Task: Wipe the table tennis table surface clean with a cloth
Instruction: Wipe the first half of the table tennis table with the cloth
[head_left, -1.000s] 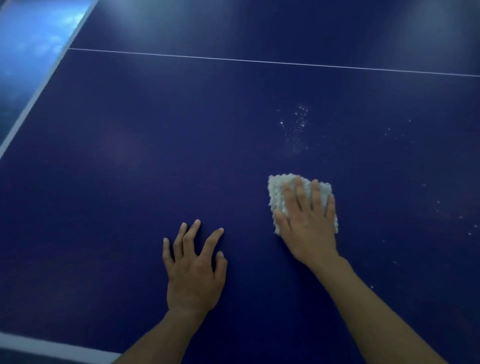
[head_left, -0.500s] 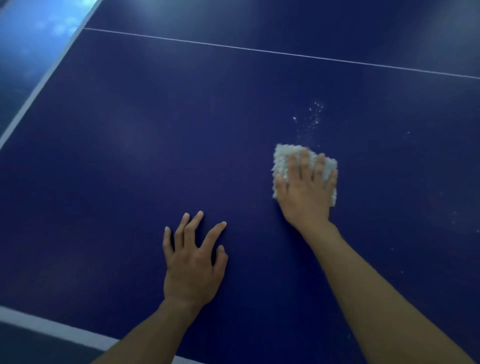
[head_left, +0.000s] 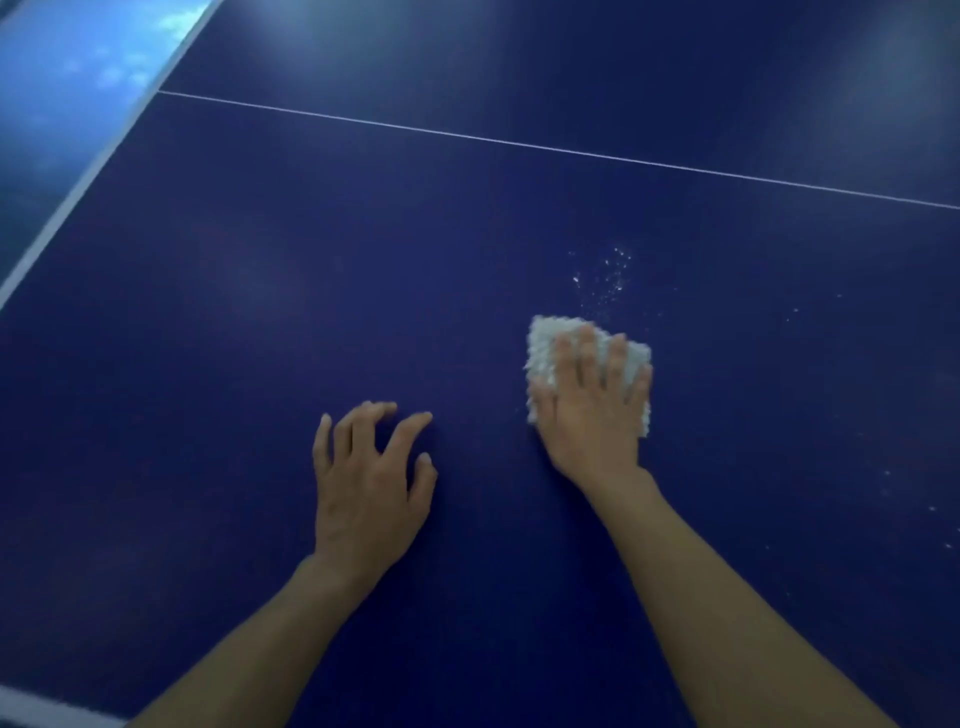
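A dark blue table tennis table (head_left: 311, 291) fills the view. My right hand (head_left: 589, 410) lies flat on a folded white fluffy cloth (head_left: 545, 338) and presses it onto the surface with spread, straight fingers. Just beyond the cloth is a patch of white specks (head_left: 605, 275). My left hand (head_left: 366, 483) rests on the table to the left of the cloth, fingers spread and slightly bent, holding nothing.
A thin white line (head_left: 519, 141) crosses the table beyond the hands. The white left edge band (head_left: 88, 171) runs diagonally, with blue floor beyond it. A white band (head_left: 31, 712) marks the near edge at bottom left. More faint specks (head_left: 930, 509) lie at the right.
My right hand has pushed the cloth forward across the table, up to the patch of white specks. My left hand has stayed in place, its fingers now a little more bent.
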